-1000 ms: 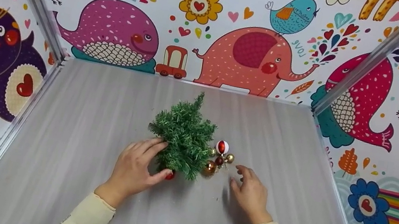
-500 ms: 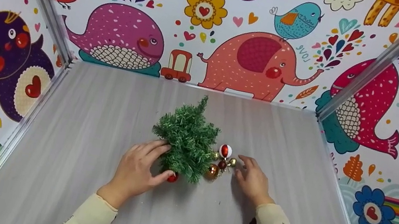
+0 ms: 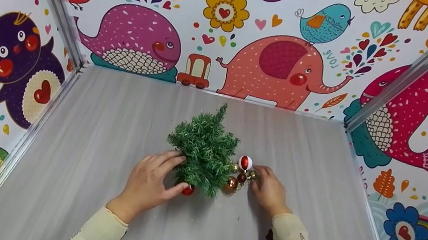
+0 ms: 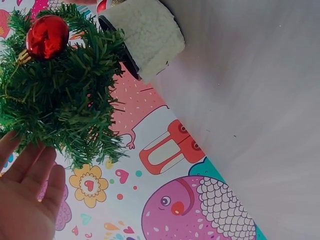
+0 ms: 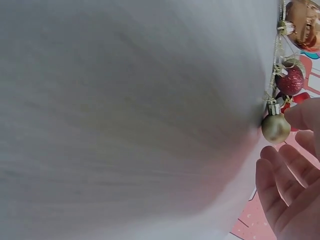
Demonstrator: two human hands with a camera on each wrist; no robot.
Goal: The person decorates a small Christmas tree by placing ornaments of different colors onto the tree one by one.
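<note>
Left hand (image 3: 150, 175), loosely spread, touches a green tree (image 3: 208, 149) on its right; just left of the right hand (image 3: 270, 192) sits a gold ball (image 5: 275, 130), whether pinched I cannot tell.

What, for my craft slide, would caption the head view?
Left grip at a green tree, right grip at a gold bauble.

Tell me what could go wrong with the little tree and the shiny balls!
The small gold ball is round, so it might roll off if the right grip bumps it. The dark red ball sits close by, so it could get knocked too. The left grip is right by the green tree and its red ball, so a push might tip the tree or shake that ball loose.
</note>
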